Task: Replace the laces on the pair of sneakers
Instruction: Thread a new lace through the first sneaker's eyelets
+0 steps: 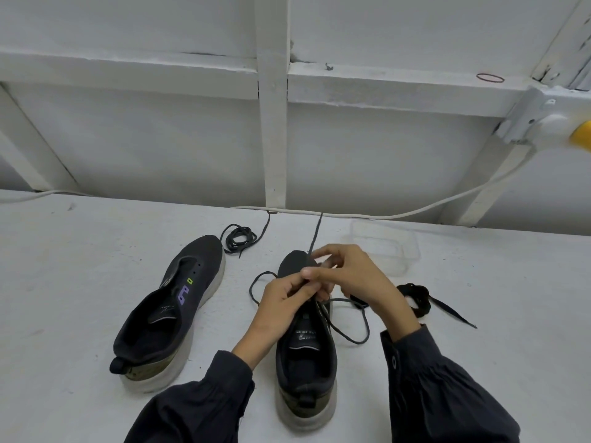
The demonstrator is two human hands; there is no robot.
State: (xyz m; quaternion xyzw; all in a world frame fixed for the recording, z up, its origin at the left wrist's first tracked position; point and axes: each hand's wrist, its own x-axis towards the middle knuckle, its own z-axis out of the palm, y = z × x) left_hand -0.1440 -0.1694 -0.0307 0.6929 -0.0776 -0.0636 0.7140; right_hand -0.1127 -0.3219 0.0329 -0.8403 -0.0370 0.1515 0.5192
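On the white table (80,251), the sneaker being laced (305,366) lies lengthwise, heel toward the person and toe pointing straight away. Above its forefoot, the left hand (281,302) and right hand (351,278) meet, both with fingers curled and pinching the dark lace (315,233), which runs from them toward the table's far edge and loops loosely on either side of the shoe. The unlaced sneaker (172,308) lies to the left, its toe angled away and slightly right, with a coiled lace (239,238) just beyond it.
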